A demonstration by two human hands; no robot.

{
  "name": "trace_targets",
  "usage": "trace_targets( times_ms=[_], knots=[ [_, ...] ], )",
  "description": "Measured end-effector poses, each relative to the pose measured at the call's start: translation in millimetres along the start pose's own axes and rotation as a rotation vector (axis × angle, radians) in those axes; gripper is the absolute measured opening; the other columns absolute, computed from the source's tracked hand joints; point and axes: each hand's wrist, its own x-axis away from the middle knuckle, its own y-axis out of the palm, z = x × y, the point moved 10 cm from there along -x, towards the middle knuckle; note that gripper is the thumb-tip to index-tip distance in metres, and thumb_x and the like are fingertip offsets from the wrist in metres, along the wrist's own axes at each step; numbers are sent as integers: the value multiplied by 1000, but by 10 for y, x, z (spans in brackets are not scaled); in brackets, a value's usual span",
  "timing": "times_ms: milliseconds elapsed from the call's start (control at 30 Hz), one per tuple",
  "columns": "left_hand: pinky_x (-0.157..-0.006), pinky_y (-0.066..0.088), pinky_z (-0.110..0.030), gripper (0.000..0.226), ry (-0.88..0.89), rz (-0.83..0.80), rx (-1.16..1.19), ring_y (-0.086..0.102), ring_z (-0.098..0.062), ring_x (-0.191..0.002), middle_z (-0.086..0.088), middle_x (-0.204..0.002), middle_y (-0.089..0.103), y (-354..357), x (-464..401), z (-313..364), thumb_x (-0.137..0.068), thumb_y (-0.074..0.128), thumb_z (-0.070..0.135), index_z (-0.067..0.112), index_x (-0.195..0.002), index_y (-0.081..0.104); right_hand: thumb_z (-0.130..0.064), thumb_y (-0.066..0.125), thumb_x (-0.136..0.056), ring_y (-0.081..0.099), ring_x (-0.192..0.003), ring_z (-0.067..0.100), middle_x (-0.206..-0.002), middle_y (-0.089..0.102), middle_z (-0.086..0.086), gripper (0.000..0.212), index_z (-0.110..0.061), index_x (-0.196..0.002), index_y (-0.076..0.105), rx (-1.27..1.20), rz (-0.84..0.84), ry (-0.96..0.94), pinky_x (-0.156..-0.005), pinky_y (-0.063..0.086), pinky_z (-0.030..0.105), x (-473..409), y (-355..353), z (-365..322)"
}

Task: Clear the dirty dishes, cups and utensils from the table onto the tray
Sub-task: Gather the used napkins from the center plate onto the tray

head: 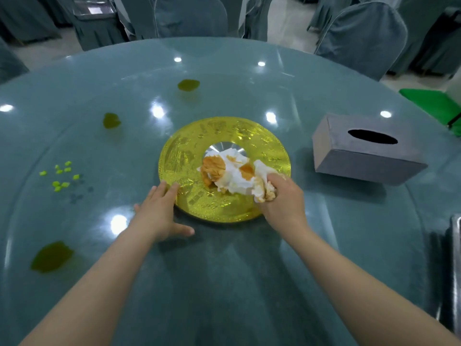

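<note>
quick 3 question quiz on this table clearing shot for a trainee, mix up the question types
1. True or false: the right hand grips the stained white napkins lying on the gold plate.
2. Multiple choice: where do the left hand fingers rest? A) on the tissue box B) at the near left rim of the gold plate C) on the green bits
3. Fill in: the tissue box stands to the ___ of the gold plate.

Key: 1 true; 2 B; 3 right
</note>
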Motion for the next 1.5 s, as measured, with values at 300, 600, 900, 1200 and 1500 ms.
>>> trace_targets(
  times_ms=[300, 600, 900, 1200, 1500],
  knots=[
    [-117, 18, -52, 131, 110, -65, -89, -3, -19, -148, 2, -161, -12, -95, -224, -197, -58, 81, 60, 25, -153, -2, -41, 75, -75, 40, -121, 31, -123, 54, 10, 48, -19, -116, 61, 242, -260, -132, -91, 35, 32, -668, 701, -394],
    [-116, 14, -56, 127, 14, -45, -147, -7, -26, -148, -8, -160, -17, -273, -381, -509, -63, 80, 56, 26, -152, -6, -71, 68, -62, 14, -142, 37, -151, 33, 7, 84, -43, -137, 40, 364, -438, -98, -113, 20, 53, -692, 1230, -170],
    [-116, 21, -47, 91, -46, 238, -106, 8, -36, -146, -13, -160, -12, -364, 273, -327, -87, 66, 26, 28, -153, 4, -17, 71, -77, 53, -110, 28, -126, 53, 4, 53, -28, -127, 57, 197, -278, -91, -74, 37, 29, -476, 1078, -321],
    [-105, 33, -37, 71, -75, 172, 57, 24, -28, -143, -8, -161, -2, -214, 1238, -146, -96, 49, 18, 30, -152, 8, -10, 66, -75, 55, -98, 19, -113, 62, 1, 41, -26, -112, 67, -92, -291, 96, -74, 39, 11, 484, 609, -262],
    [-108, 27, -33, 67, 40, 181, 79, 21, -22, -145, -5, -160, 13, -346, 2036, 338, -95, 51, 18, 26, -152, 16, -23, 58, -70, 53, -61, -6, -73, 66, -15, 19, -37, -79, 67, -443, -115, 244, -52, 40, 8, 1364, -561, -535]
  ],
)
